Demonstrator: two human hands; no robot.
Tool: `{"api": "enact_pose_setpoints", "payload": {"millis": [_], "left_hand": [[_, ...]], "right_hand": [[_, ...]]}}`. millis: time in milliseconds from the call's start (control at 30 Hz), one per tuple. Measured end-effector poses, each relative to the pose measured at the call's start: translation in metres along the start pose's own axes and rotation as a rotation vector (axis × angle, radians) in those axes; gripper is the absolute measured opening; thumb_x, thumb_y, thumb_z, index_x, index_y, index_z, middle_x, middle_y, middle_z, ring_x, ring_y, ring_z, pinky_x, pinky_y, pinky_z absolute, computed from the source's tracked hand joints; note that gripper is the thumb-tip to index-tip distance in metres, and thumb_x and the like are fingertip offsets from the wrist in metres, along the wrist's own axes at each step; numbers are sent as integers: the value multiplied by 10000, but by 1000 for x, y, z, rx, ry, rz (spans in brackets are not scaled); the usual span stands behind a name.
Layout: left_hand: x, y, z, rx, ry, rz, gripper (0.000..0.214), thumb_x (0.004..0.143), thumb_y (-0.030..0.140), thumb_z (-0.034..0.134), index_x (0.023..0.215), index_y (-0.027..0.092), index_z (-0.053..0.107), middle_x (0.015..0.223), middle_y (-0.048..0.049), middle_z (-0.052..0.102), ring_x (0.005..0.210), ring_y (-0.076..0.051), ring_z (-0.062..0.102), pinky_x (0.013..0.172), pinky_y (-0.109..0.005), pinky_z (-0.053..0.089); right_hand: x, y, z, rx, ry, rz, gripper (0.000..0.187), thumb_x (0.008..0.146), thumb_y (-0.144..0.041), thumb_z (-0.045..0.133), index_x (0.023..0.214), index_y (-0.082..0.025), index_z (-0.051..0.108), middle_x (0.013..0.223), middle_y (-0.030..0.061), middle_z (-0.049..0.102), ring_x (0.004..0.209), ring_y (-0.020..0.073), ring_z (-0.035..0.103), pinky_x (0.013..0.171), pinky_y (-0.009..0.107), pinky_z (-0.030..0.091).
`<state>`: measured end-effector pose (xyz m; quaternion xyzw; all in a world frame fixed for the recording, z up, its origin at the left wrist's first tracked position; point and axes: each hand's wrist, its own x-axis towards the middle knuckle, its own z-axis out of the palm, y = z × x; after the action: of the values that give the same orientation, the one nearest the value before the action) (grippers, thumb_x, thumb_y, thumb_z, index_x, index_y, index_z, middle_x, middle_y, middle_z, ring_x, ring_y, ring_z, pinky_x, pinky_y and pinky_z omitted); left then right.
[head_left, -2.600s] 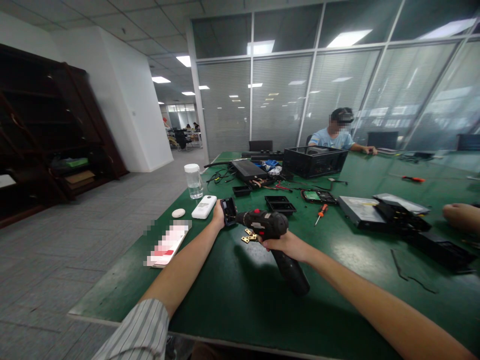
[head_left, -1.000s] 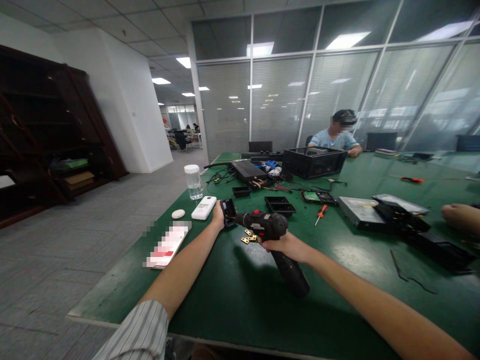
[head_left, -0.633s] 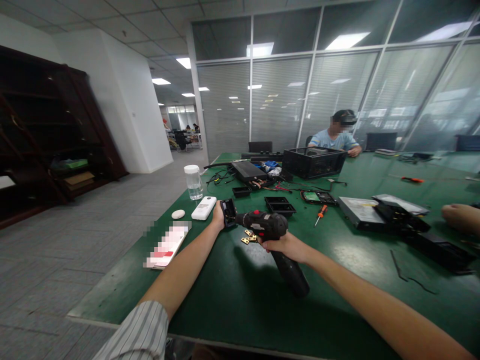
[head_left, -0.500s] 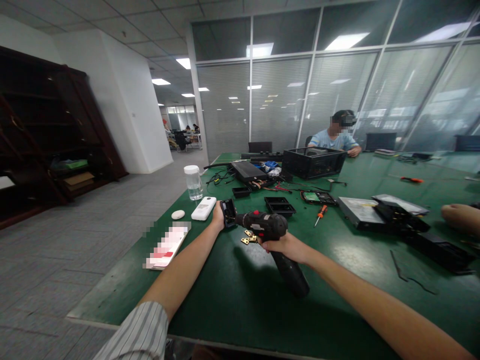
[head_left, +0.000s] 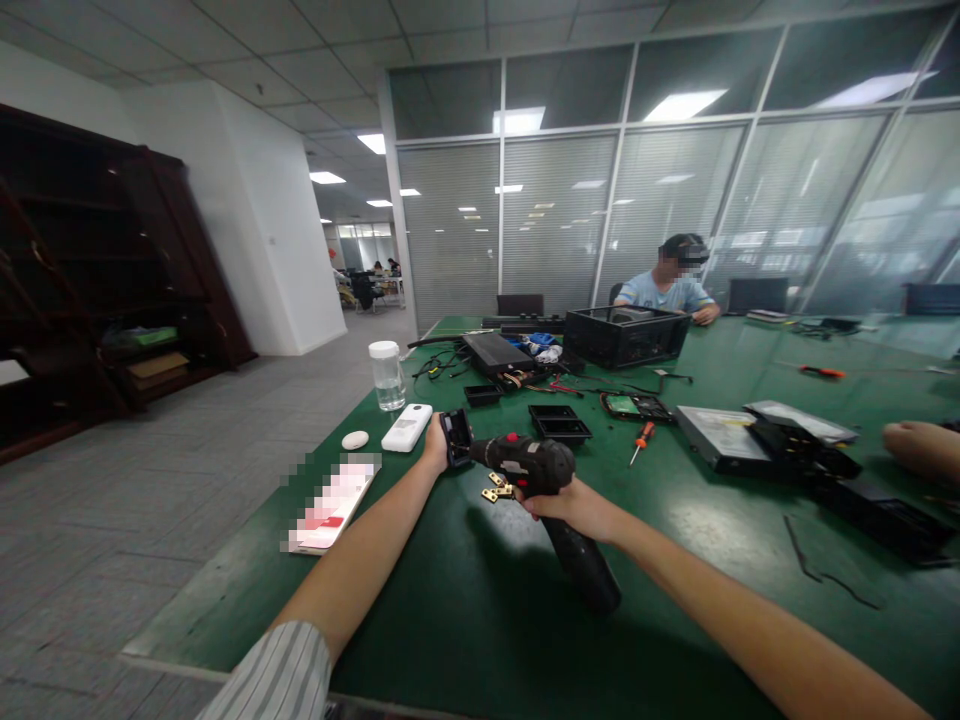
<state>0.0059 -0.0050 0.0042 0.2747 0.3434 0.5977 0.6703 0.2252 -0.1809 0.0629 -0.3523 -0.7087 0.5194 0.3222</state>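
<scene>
In my right hand (head_left: 574, 508) is a black cordless drill (head_left: 529, 460) with red buttons, its handle slanting down to the right. The drill's nose points left into a small black plastic box (head_left: 456, 437). My left hand (head_left: 436, 443) grips that box by its left side and holds it tilted, open face toward the drill. The bit's tip is hidden at the box. Just under the drill's nose, several small brass-coloured hinges (head_left: 493, 490) lie on the green table (head_left: 420, 620). Behind the drill sits a black two-compartment tray (head_left: 559, 424).
Left of my hand are a white device (head_left: 407, 428), a round white case (head_left: 355, 440), a phone (head_left: 334, 505) and a water bottle (head_left: 388, 377). An orange screwdriver (head_left: 643, 442), a metal drive (head_left: 716, 438) and a black computer case (head_left: 626, 337) lie beyond. Another person's hand (head_left: 921, 447) is at right.
The whole view has shifted slightly as the head tilts up. Both hands keep their holds, and the drill stays against the box.
</scene>
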Motion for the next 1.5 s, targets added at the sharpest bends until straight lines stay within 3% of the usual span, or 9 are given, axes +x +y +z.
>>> {"api": "enact_pose_setpoints", "payload": {"millis": [533, 1500], "left_hand": [[9, -4, -6, 67, -6, 26, 475, 868, 473, 329, 825, 114, 637, 628, -118, 656, 530, -236, 650, 486, -335, 518], [5, -2, -3, 37, -5, 5, 468, 877, 465, 329, 862, 111, 634, 617, -102, 647, 520, -230, 644, 491, -331, 518]], "right_hand": [[1, 4, -3, -15, 5, -9, 106, 755, -202, 625, 855, -170, 611, 725, -10, 536, 670, 135, 474, 638, 275, 381], [3, 7, -4, -12, 1, -8, 143, 769, -201, 629, 909, -174, 618, 745, -6, 551, 679, 138, 486, 660, 285, 413]]}}
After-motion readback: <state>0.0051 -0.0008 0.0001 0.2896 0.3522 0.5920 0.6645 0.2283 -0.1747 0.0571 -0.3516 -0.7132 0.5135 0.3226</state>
